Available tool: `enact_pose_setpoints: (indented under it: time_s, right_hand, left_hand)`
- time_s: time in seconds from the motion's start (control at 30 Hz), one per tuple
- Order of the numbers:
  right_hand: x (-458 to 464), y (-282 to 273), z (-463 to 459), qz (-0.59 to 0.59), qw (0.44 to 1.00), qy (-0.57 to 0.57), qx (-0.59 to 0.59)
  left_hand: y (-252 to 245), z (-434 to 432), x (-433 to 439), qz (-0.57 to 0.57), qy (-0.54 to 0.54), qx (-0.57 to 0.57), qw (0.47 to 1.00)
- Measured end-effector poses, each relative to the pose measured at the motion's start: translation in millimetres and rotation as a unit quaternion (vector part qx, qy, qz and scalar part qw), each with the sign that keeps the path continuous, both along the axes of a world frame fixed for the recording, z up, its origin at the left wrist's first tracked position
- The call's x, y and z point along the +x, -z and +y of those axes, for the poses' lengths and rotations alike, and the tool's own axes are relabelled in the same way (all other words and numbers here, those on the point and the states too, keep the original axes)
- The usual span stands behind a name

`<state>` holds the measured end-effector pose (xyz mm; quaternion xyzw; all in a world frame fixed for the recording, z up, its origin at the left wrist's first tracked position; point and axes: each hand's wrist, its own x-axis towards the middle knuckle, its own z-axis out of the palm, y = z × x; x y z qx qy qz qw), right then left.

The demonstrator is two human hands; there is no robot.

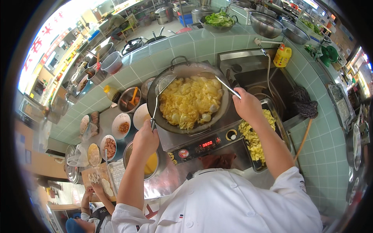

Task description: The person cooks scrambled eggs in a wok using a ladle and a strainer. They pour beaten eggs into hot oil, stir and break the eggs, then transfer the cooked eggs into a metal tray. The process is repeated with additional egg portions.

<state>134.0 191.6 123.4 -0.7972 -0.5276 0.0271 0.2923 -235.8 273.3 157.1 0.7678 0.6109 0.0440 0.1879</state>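
Frothy scrambled egg (pixel 189 100) fills much of a large wok (pixel 153 84) on an induction cooker (pixel 204 144). At the wok's near left, my left hand (pixel 145 139) grips the dark handle of a wire-mesh skimmer (pixel 166 84), whose head lies against the wok's inner left wall. My right hand (pixel 247 104) is closed on the handle of a metal ladle (pixel 225 85); its bowl, partly hidden by steam, rests at the wok's back right. Cooked egg (pixel 256 137) lies in a metal tray (pixel 283 123) below my right forearm.
Left of the wok stand bowls of minced meat (pixel 110 148) and seasoning (pixel 123 127), a steel bowl with an orange spoon (pixel 134 97), and a pot of yellow liquid (pixel 151 164). A co-worker's hands (pixel 94 188) handle dough on a board. A sink (pixel 262 78) and a mop (pixel 306 106) are at right.
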Motion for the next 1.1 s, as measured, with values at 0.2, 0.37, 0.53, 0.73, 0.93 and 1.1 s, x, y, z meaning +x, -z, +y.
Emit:
enact_pose_setpoints:
  time_s: [0.2, 0.37, 0.53, 0.73, 0.93, 1.1]
  right_hand:
    - [-13.5, 6.5, -13.7, 0.077, 0.994, -0.044, -0.07]
    - [-26.2, 7.1, -12.8, 0.13, 0.985, -0.075, -0.082]
    - [-30.7, -2.8, -9.7, 0.269, 0.95, -0.06, -0.148]
    - [-31.9, -27.7, -21.8, 0.412, 0.901, -0.027, -0.133]
    - [-29.3, -45.9, -37.8, 0.374, 0.912, -0.083, -0.146]
    - [-18.9, -53.6, -56.7, 0.261, 0.949, -0.149, -0.092]
  left_hand:
    - [-1.9, 3.3, -7.1, -0.096, -0.066, -0.205, 0.972]
    - [-14.8, -5.4, -11.6, -0.31, -0.129, -0.358, 0.872]
    - [-17.2, -21.2, -12.4, -0.445, -0.175, -0.444, 0.758]
    - [-20.0, -33.7, -16.5, -0.487, -0.167, -0.456, 0.726]
    - [-26.6, -44.7, -29.0, -0.481, -0.126, -0.449, 0.742]
    - [-34.0, -59.4, -37.1, -0.444, -0.107, -0.432, 0.778]
